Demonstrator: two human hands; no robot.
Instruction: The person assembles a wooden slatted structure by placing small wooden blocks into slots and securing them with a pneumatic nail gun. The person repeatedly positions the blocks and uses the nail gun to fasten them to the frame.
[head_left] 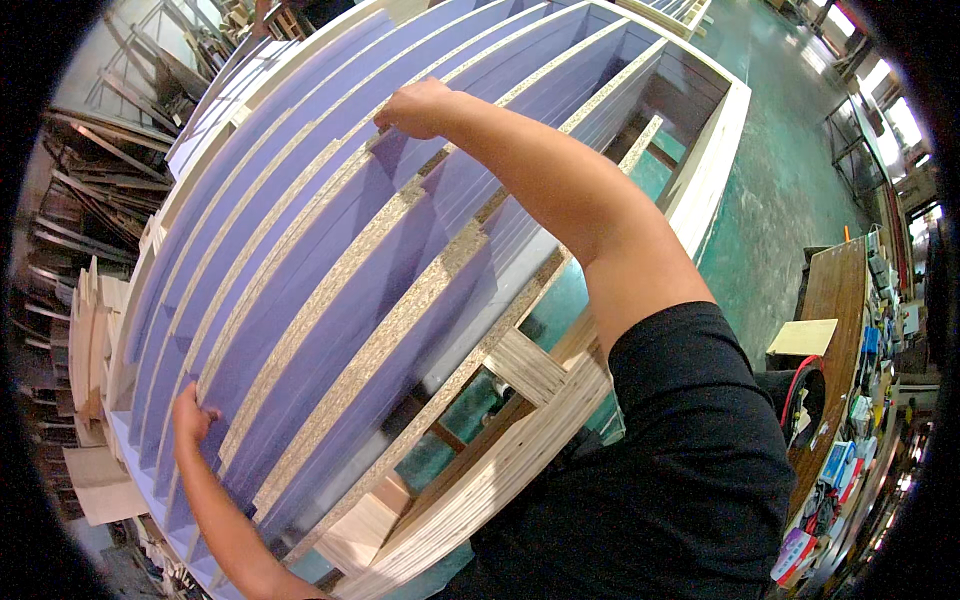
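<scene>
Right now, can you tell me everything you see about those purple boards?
The purple boards stand on edge side by side, with gaps between them. Their flat faces look smooth; their tan, speckled top edges look like chipboard. They sit inside a pale wooden frame. The left hand and right hand grip board edges.

Head-worn fisheye view, looking down at close range past the wearer's black fabric sleeve [690, 400], near right, onto upright, speckle-edged lavender board panels [335, 350]; a smooth green floor [760, 200] recedes far right.
</scene>
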